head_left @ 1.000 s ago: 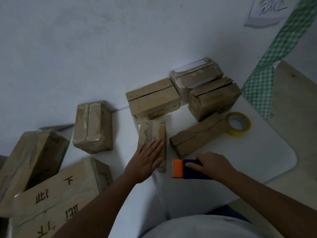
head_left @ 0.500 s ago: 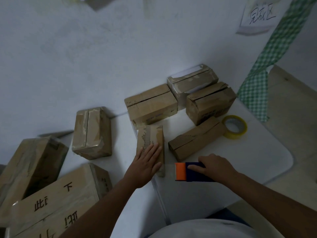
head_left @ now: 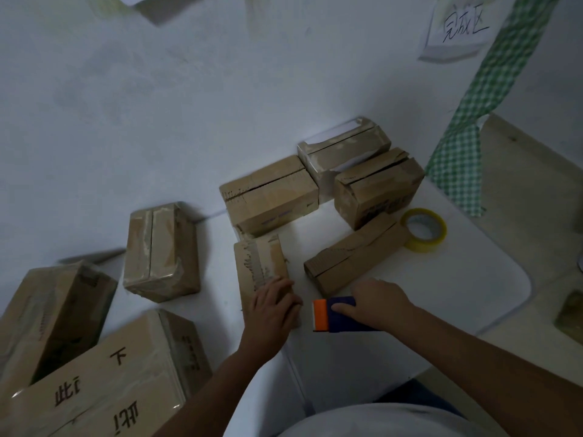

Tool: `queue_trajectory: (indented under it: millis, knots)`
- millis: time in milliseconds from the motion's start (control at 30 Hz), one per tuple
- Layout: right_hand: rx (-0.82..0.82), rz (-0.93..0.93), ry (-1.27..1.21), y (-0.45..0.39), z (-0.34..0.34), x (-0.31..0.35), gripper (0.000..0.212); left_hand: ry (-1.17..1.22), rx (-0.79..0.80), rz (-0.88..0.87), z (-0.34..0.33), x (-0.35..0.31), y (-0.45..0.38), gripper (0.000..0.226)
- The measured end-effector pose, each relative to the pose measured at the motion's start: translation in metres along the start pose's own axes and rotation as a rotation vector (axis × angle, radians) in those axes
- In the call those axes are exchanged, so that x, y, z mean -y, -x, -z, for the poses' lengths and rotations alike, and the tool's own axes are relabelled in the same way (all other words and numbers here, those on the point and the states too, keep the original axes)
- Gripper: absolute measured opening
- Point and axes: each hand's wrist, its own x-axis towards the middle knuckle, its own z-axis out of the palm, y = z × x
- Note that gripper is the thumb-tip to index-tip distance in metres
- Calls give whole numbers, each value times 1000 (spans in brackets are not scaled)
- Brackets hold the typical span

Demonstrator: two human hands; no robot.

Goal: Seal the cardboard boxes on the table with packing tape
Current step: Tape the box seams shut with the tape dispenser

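Note:
A small narrow cardboard box point(head_left: 260, 266) lies on the white table point(head_left: 457, 298) in front of me. My left hand point(head_left: 273, 310) lies over its near end, with the fingers bent down over its right edge. My right hand point(head_left: 378, 305) grips a blue tool with an orange end point(head_left: 331, 315) flat on the table, index finger along its top. A long flat box point(head_left: 350, 260) lies just beyond the tool. A yellow tape roll point(head_left: 424, 230) lies flat at that box's far end.
Three more boxes point(head_left: 271, 197) point(head_left: 344, 152) point(head_left: 377, 187) stand at the back against the wall. Another box point(head_left: 159, 253) and two large ones point(head_left: 50, 313) point(head_left: 104, 386) lie to the left. A green checked cloth point(head_left: 460, 165) hangs at the right, past the table's rounded corner.
My left hand has slid back toward the near end of the small box and its fingers have bent over the edge. The right hand and tool have hardly moved.

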Motion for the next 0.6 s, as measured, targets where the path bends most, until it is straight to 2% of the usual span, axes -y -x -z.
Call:
queue_trajectory:
  millis: [133,300,433,500,600]
  knots:
    - [40,-30,-22,-11,-5,19,58,-18,41,39,4,-3,-2,38]
    - [138,-138,133,0,-14,-26,55,-1,56,54,5,0,-1,35]
    - [63,-255,25,18,-29,-65,53,-30,35,48,2,-2,-2,37]
    - [24,-233,-34,17,-41,-66,45,-14,35,47,2,-1,-1,37]
    - [58,-209,-219,17,-62,-55,35,11,44,57,4,-1,0,36]
